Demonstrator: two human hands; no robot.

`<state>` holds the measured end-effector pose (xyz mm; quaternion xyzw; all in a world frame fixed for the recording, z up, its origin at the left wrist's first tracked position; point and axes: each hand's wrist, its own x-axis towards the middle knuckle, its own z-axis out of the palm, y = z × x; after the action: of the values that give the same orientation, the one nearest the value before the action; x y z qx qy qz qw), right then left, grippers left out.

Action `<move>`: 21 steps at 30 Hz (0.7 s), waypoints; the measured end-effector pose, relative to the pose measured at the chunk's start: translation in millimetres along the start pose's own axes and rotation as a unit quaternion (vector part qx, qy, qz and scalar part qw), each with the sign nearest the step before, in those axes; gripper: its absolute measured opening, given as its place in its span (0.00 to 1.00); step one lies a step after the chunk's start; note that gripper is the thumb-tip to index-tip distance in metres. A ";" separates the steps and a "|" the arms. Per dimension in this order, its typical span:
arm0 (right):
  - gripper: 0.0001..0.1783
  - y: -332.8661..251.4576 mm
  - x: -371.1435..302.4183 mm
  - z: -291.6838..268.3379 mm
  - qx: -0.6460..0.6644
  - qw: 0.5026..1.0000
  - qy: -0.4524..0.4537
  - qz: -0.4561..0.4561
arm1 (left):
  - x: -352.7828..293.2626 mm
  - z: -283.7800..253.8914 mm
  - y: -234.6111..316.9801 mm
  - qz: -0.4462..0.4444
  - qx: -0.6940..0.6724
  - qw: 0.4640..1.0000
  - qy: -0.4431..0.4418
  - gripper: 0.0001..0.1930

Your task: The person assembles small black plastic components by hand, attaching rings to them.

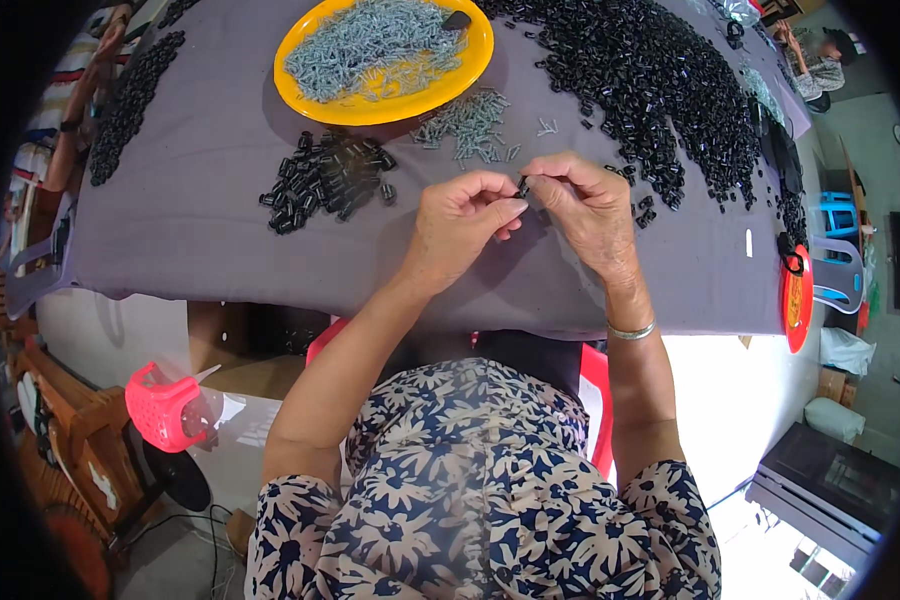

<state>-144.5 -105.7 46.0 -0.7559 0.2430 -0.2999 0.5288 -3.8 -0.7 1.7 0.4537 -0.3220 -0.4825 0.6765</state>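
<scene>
Piece (522,187), small, black, left hand (452,226), right hand (598,217) pinching it

Glossy black plastic pieces (315,180), metallic-looking pins (360,50), matt tablecloth (210,240)

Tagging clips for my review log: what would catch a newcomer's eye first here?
Probably the yellow plate of thin grey pieces at the top, just left of centre, then the black pieces massed at upper right. Just above the middle, the left hand and right hand meet at a small dark piece.
</scene>
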 end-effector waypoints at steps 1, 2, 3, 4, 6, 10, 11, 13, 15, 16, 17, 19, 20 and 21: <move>0.06 -1.7 0.4 0.4 -0.022 1.000 0.005 -0.014 | 0.1 -0.6 0.5 0.001 0.004 1.000 -0.001 0.06; 0.06 -2.8 0.5 0.9 -0.044 0.999 0.010 -0.028 | 0.0 -0.8 1.1 0.002 0.009 1.000 -0.003 0.06; 0.06 -3.1 0.6 1.2 -0.044 0.999 0.010 -0.027 | -0.1 -0.3 1.6 0.002 0.009 1.000 -0.003 0.06; 0.05 -3.3 0.7 1.6 -0.057 0.998 0.017 -0.032 | -0.1 0.4 2.3 0.002 0.009 1.000 0.001 0.06; 0.04 -4.0 0.8 2.2 -0.070 0.997 0.025 -0.036 | -0.1 1.1 2.9 0.001 0.009 1.000 0.005 0.06; 0.04 -8.2 0.9 2.8 -0.093 0.995 0.021 -0.041 | 0.0 1.1 1.6 0.004 0.019 1.000 0.004 0.05; 0.04 -10.0 0.9 3.0 -0.108 0.993 0.017 -0.039 | -0.2 1.0 1.2 0.005 0.022 1.000 0.006 0.05; 0.04 -13.3 0.5 4.0 -0.118 0.992 0.017 -0.042 | -0.6 0.4 2.0 0.003 0.023 1.000 0.002 0.05; 0.04 -15.4 -0.5 5.0 -0.129 0.991 0.016 -0.045 | -1.4 1.4 2.7 0.002 0.024 1.000 -0.002 0.05; 0.05 -16.0 -1.3 5.3 -0.144 0.988 0.019 -0.056 | -1.8 3.0 2.7 0.006 0.018 1.000 0.010 0.05; 0.05 -16.2 -1.9 5.8 -0.159 0.985 0.022 -0.067 | -2.3 4.2 2.2 0.011 0.012 1.000 0.022 0.05; 0.05 -16.4 -2.2 7.3 -0.164 0.984 0.028 -0.068 | -2.3 4.3 0.3 0.017 0.010 0.999 0.026 0.05; 0.05 -16.4 -2.5 7.9 -0.170 0.982 0.034 -0.071 | -2.2 4.1 -0.9 0.023 0.009 0.999 0.030 0.05; 0.05 -16.8 -2.5 8.2 -0.169 0.983 0.033 -0.070 | -2.1 4.1 -1.9 0.022 0.009 0.999 0.031 0.05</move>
<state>-139.6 -93.2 59.3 -0.8391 0.2545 -0.3157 0.3626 -8.8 -0.1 1.5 0.4673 -0.3150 -0.4502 0.6927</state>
